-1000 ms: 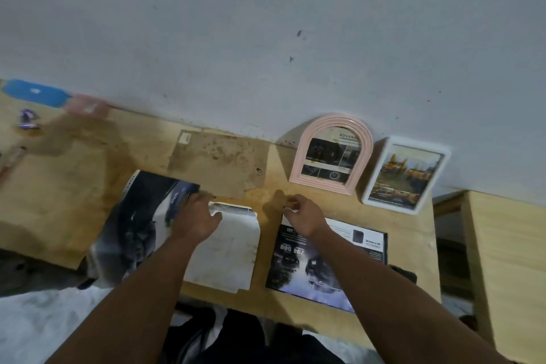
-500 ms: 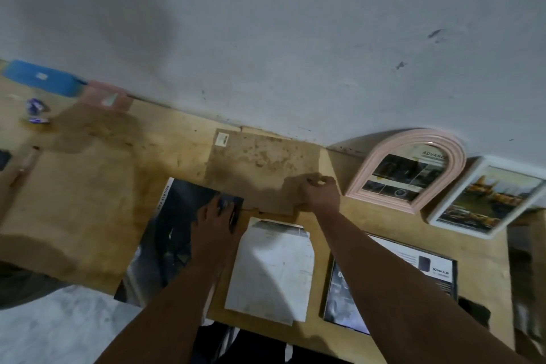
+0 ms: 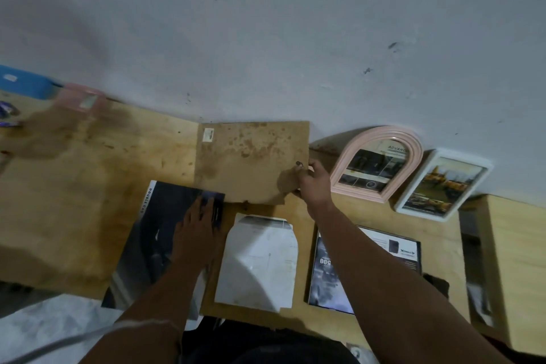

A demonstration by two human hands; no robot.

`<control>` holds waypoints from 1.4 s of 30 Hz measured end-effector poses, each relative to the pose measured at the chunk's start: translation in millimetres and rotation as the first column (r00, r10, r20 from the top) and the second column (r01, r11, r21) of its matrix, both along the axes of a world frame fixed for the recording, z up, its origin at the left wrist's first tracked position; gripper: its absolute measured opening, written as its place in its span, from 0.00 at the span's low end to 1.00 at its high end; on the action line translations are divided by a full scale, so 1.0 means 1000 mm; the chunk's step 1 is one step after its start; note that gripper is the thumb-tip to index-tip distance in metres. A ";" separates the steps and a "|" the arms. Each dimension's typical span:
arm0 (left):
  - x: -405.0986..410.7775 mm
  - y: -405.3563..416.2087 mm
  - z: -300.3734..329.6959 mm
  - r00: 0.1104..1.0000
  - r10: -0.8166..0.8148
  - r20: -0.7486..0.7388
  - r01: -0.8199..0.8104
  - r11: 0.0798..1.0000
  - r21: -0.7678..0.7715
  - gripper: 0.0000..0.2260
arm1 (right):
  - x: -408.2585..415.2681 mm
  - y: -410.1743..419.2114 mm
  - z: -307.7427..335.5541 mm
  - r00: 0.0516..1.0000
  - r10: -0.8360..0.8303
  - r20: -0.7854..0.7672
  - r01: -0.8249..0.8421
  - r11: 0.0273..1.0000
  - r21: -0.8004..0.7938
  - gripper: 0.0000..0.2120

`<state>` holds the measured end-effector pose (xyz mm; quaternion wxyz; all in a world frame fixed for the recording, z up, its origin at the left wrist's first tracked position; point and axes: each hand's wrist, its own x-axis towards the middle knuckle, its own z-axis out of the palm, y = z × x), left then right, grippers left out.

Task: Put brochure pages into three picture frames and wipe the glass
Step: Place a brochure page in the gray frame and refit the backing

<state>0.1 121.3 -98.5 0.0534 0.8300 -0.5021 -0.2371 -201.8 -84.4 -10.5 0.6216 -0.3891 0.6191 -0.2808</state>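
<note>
Backing board (image 3: 251,161), brown and stained, is pinched at its edge by right hand (image 3: 313,183).

Your left hand (image 3: 196,226) lies flat, palm down, fingers extended forward. Your right hand (image 3: 312,183) reaches farther ahead, fingers and thumb curled in pinch. Both forearms bare, outstretched.

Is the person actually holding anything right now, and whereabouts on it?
The right hand grips the brown backing board at its right edge. The left hand rests flat on the dark brochure.
</note>
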 end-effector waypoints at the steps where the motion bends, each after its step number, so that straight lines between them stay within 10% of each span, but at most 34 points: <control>1: 0.000 0.001 -0.004 1.000 -0.016 0.012 0.016 1.000 0.016 0.30 | -0.002 0.001 0.005 1.000 0.002 0.007 -0.001 0.999 -0.043 0.09; 19: -0.044 -0.049 0.016 0.999 -0.027 -0.022 0.032 0.951 0.309 0.30 | -0.112 0.034 0.060 0.975 -0.198 0.101 0.216 0.948 -0.234 0.10; 25: -0.070 -0.044 0.030 0.944 0.323 -0.068 -0.329 0.933 -0.144 0.08 | -0.169 0.061 0.064 0.964 -0.209 0.164 0.235 0.959 -0.159 0.11; 27: -0.085 -0.042 0.022 0.870 0.323 -0.373 -0.417 0.884 -0.209 0.06 | -0.194 0.074 0.055 0.955 -0.252 0.155 0.272 0.955 -0.122 0.13; 31: -0.147 -0.035 0.062 0.241 0.525 -0.816 -0.646 0.714 0.268 0.11 | -0.253 0.102 0.029 0.932 -0.340 0.128 0.349 0.936 -0.055 0.16; 32: -0.164 -0.032 0.066 0.208 0.524 -0.826 -0.585 0.744 0.324 0.12 | -0.267 0.108 0.024 0.930 -0.347 0.119 0.353 0.935 -0.038 0.17; 35: -0.212 -0.027 0.076 0.300 0.504 -0.810 -0.494 0.808 0.320 0.11 | -0.310 0.122 0.011 0.928 -0.365 0.072 0.365 0.931 0.006 0.18; 42: -0.272 -0.006 0.053 0.877 0.082 -0.474 -0.054 0.996 0.074 0.07 | -0.390 0.143 -0.007 0.929 -0.369 0.031 0.368 0.929 0.041 0.17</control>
